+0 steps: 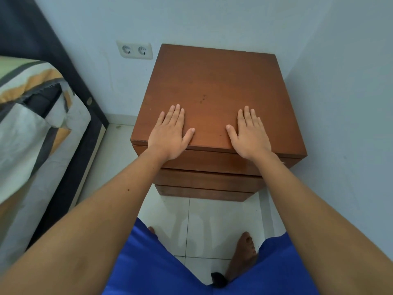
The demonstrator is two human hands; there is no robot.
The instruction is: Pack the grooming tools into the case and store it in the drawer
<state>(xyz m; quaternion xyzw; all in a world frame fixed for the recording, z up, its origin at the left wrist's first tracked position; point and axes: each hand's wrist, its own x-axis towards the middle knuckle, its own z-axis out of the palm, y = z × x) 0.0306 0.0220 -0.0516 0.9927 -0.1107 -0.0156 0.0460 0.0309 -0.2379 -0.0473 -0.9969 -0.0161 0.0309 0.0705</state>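
- Grooming tools and their case are not visible anywhere: not on the brown wooden bedside cabinet (pixel 214 92), not on the white tiled floor (pixel 204 222), not in your hands. I judge they are either already inside a drawer or somewhere outside the view; the picture cannot say which.
- Your left hand (pixel 170 133) lies flat on the cabinet top near its front edge, with fingers straight and close together and the thumb spread to the side. It holds nothing.
- Your right hand (pixel 248 135) lies in the same way, palm down, fingers straight, and also holds nothing. The two hands are well apart and rest symmetrically.
- Both flat palms look like a resting pose, which marks either the start or the end of the work. No grip is prepared here.
- The three wooden drawer fronts (pixel 208 179) under the top appear closed and stepped one below another. You see them at a steep angle, so a handle or a small gap is hard to make out.
- If the case is not yet stored, you will need first to find it, because nothing to pick up lies within reach in this view.
- At the left stands a bed with a striped sheet (pixel 32 128), cut off by the frame; a white double wall socket (pixel 135 50) is just beside the cabinet.
- A small dark object (pixel 218 279) lies on the floor near your foot, partly hidden by your blue shorts (pixel 159 262); perhaps it belongs to the task, but I cannot identify it.
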